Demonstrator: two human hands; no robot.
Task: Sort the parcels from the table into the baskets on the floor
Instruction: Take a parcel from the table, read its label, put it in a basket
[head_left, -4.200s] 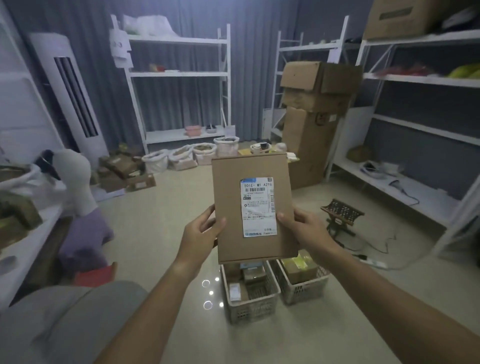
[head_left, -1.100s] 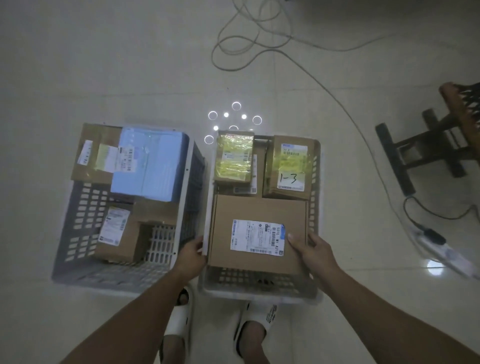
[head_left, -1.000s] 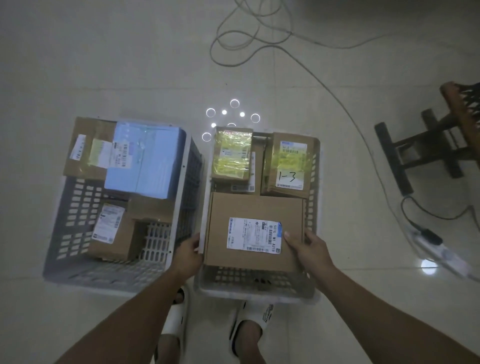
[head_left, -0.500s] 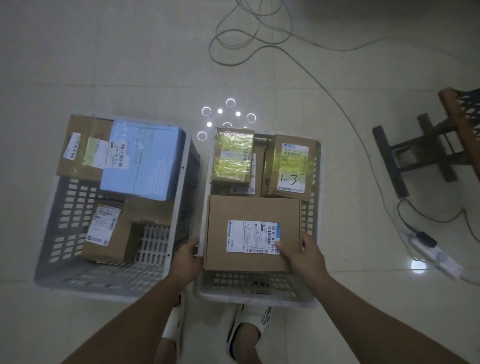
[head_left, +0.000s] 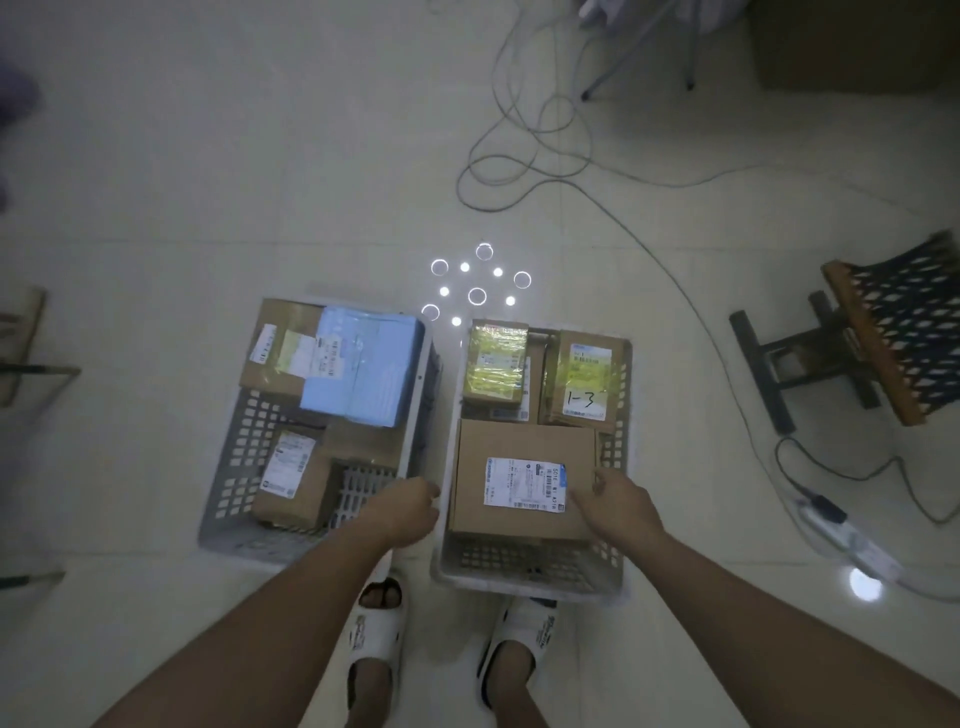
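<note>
Resting flat in the right basket, the brown parcel had the right hand touching its edge, fingers loosely curled, left hand loose, holding nothing.

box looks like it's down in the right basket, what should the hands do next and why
Probably lift the right hand clear. The brown parcel lies flat in the right basket, the left hand is already off it near the rim, and the right hand merely rests at its edge, so nothing seems left to steady.
</note>
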